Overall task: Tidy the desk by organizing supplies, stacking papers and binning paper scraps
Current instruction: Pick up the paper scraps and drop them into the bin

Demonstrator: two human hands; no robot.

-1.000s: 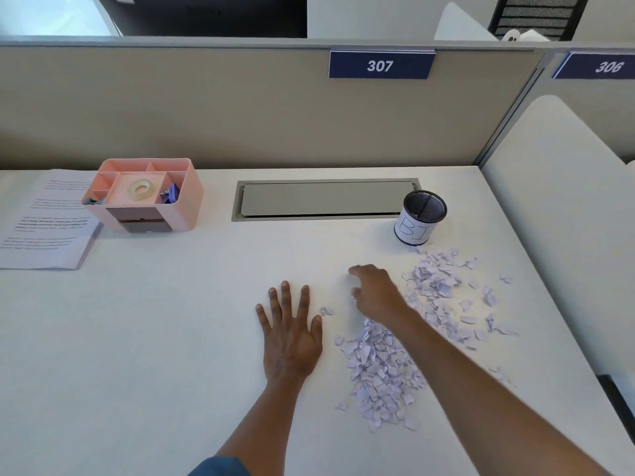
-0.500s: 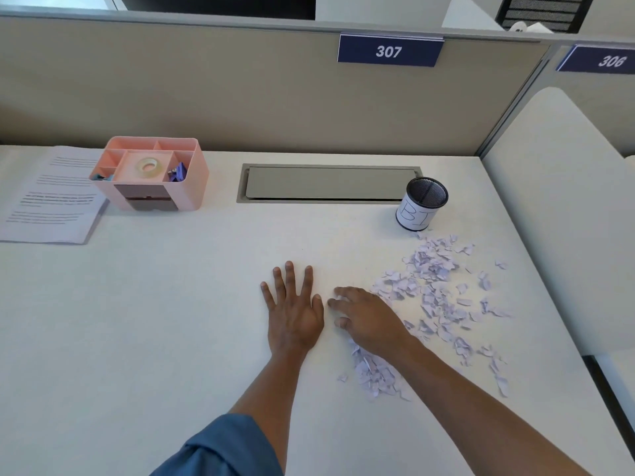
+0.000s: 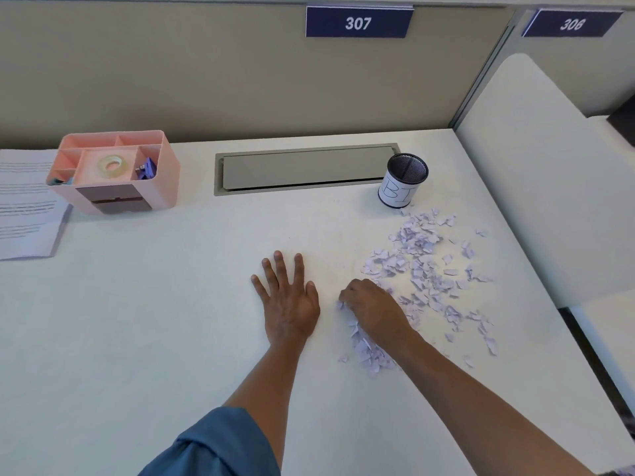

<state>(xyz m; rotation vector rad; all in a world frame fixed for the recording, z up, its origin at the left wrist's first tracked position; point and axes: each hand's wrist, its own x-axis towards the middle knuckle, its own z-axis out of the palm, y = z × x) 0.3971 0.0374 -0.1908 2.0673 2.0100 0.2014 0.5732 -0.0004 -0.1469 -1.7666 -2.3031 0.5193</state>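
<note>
Our left hand (image 3: 290, 304) lies flat, fingers spread, on the white tabletop (image 3: 137, 321); our right hand (image 3: 372, 309) curls its grip around torn paper scraps (image 3: 422, 266) scattered near the mesh bin (image 3: 403, 180); feather-light and flimsy, best scooped in bunches

A single head-worn wide-angle camera looks forward and steeply down at the white desk top (image 3: 137, 321), close above it. It faces the beige cubicle partition (image 3: 206, 80) at the far edge. Straight lines bow near the frame edges, probably lens distortion.
</note>
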